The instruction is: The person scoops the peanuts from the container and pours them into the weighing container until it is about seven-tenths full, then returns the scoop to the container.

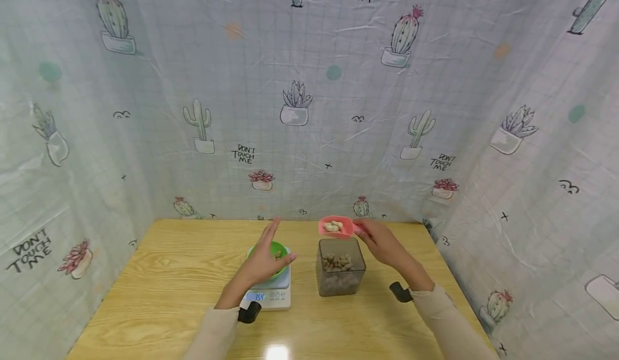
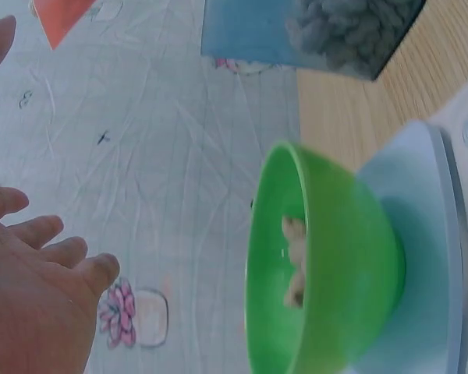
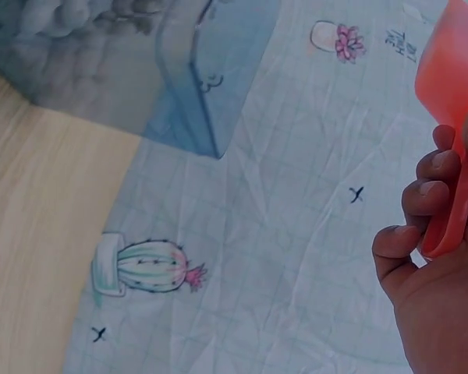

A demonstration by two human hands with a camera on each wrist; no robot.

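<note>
My right hand (image 1: 382, 243) grips the handle of a pink-red scoop (image 3: 450, 74), its fingers wrapped round it. Several peanuts (image 1: 332, 226) in their shells lie in the scoop, which is held above the far rim of a grey see-through bin (image 1: 339, 283). More shelled-in peanuts (image 1: 337, 263) fill the bin's lower part. To the left, a green bowl (image 2: 351, 257) with a few peanuts (image 2: 294, 261) inside rests on a white kitchen scale (image 1: 284, 299). Fingers spread and holding nothing, my left hand (image 1: 261, 266) hovers over the bowl and partly hides it in the head view.
The scale's lit display (image 1: 255, 297) shows digits that look like 354. Scale and bin stand side by side on a wooden table (image 1: 159, 290). A cactus-print curtain (image 1: 309, 150) hangs behind the table and along both sides.
</note>
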